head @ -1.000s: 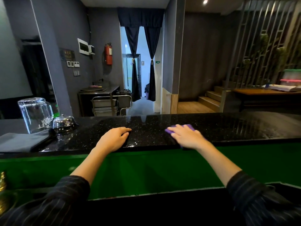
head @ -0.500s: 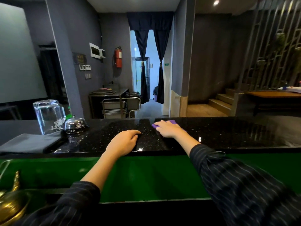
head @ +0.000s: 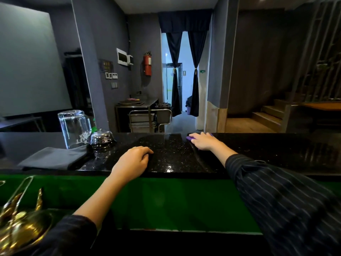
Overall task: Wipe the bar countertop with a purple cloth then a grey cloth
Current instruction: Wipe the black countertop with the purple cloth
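The black speckled bar countertop [head: 171,156] runs across the view. My right hand [head: 203,141] lies flat on a purple cloth [head: 190,138] near the counter's far edge; only the cloth's left corner and a sliver at the right show from under the fingers. My left hand [head: 134,159] rests on the counter's near edge with its fingers loosely curled, holding nothing. A folded grey cloth [head: 53,157] lies on the counter at the left, apart from both hands.
An upturned glass mug [head: 74,128] and a chrome service bell [head: 101,138] stand at the left, behind the grey cloth. Brass-coloured bar tools [head: 20,224] sit low at the left, below the green counter front [head: 175,202]. A steel trolley [head: 149,120] stands beyond the counter.
My right hand has slid the purple cloth away from me, from the counter's near half to its far edge. The left hand stays at the near edge. The camera has turned left.
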